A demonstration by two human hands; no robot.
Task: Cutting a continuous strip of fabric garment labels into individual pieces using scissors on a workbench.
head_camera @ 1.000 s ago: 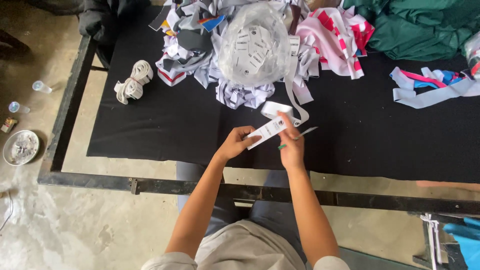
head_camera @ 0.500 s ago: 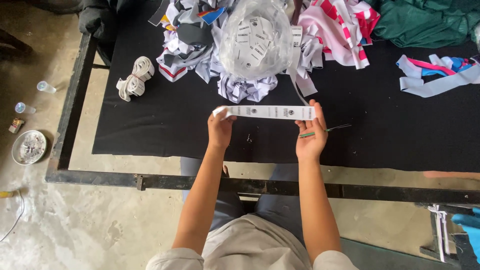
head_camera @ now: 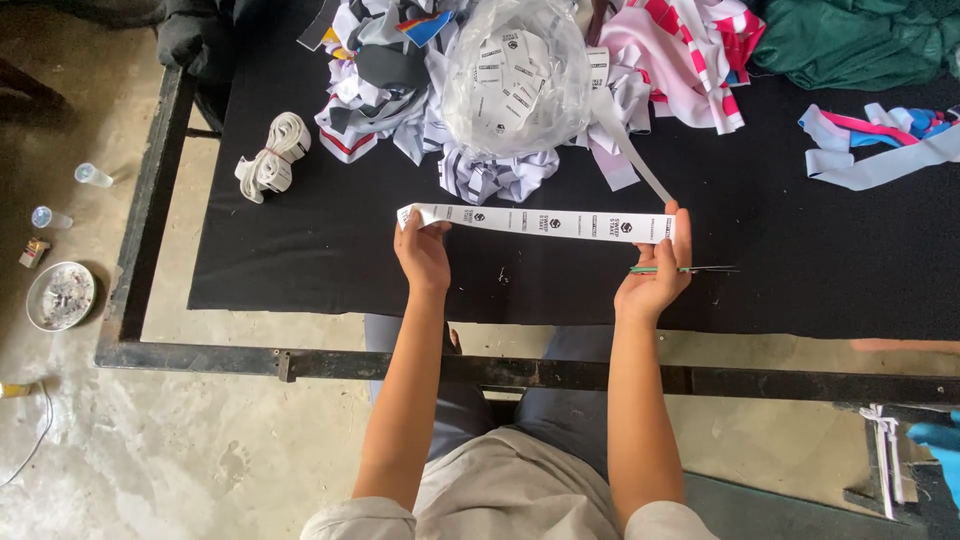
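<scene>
Two hands hold one white label strip (head_camera: 540, 222) stretched flat just above the black worktop (head_camera: 300, 260). Its long axis runs left to right, level, printed face up. The left hand (head_camera: 424, 256) pinches the left end, which curls slightly over the fingers; the right hand (head_camera: 655, 280) pinches the right end between thumb and fingers. From that right end the strip turns and runs up and away, at a slant, to the far heap.

At the far middle sits a clear plastic bag (head_camera: 515, 75), bulging and full of loose white printed labels. Around it lie cloth scraps (head_camera: 400, 90) in white, grey and stripes, with a pink-and-white striped piece (head_camera: 690, 50) to the right and green cloth (head_camera: 860, 40) at the far right corner. Pale ribbons (head_camera: 880, 150) lie at the right edge. A small bundle of white tape (head_camera: 270, 155) lies well to the left.

Just right of the right hand, thin scissors (head_camera: 685, 269) lie on the worktop, pointing right.

On the floor at left stands a round dish (head_camera: 60, 296) holding small bits, too small to tell.
</scene>
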